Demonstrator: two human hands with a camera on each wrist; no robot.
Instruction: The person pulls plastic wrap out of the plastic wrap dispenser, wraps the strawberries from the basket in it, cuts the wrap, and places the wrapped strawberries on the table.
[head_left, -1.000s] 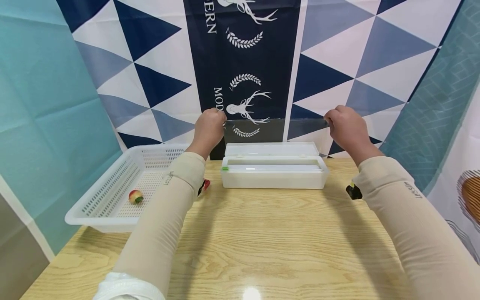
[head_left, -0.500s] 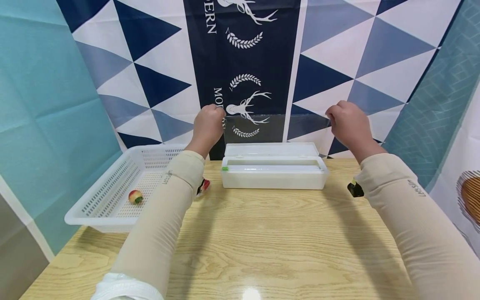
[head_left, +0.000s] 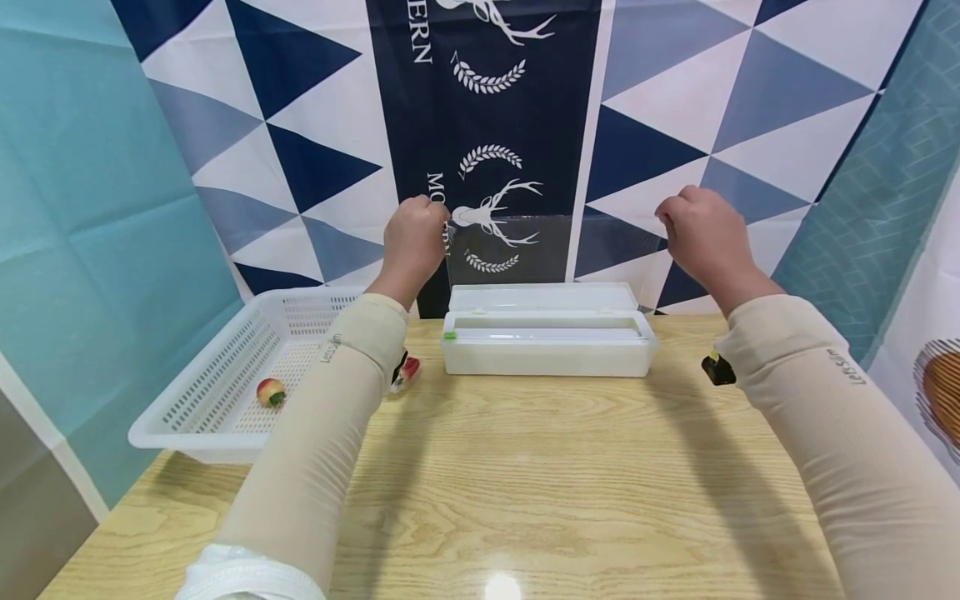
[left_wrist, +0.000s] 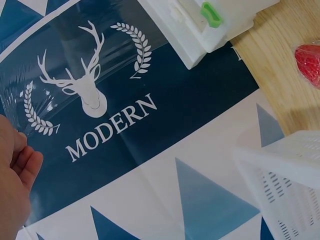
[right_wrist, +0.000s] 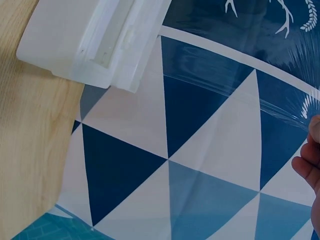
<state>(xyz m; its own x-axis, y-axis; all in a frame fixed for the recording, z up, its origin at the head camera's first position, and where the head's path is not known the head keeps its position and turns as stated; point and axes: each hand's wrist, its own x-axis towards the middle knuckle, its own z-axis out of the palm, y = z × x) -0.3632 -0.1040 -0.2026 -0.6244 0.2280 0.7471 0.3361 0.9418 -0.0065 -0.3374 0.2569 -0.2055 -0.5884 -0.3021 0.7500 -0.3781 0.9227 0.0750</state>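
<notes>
A sheet of clear cling film is stretched between both hands, rising from a white dispenser box whose lid stands raised at the back. My left hand pinches the film's left corner between thumb and fingers. At the other corner, my right hand pinches it the same way. Fine creases fan out from the grip in the right wrist view, where the film catches the light. A green piece sits at the box's left end. Both hands are raised above the box, apart from it.
A white perforated basket on the left holds a small red-and-yellow fruit. By the left forearm lies a red item in clear wrap. A black object is partly hidden by the right sleeve. Patterned cloth hangs behind.
Both hands have risen a little, the right also drifting slightly rightward. The film's top edge has come up with them, so more film stands above the box.
</notes>
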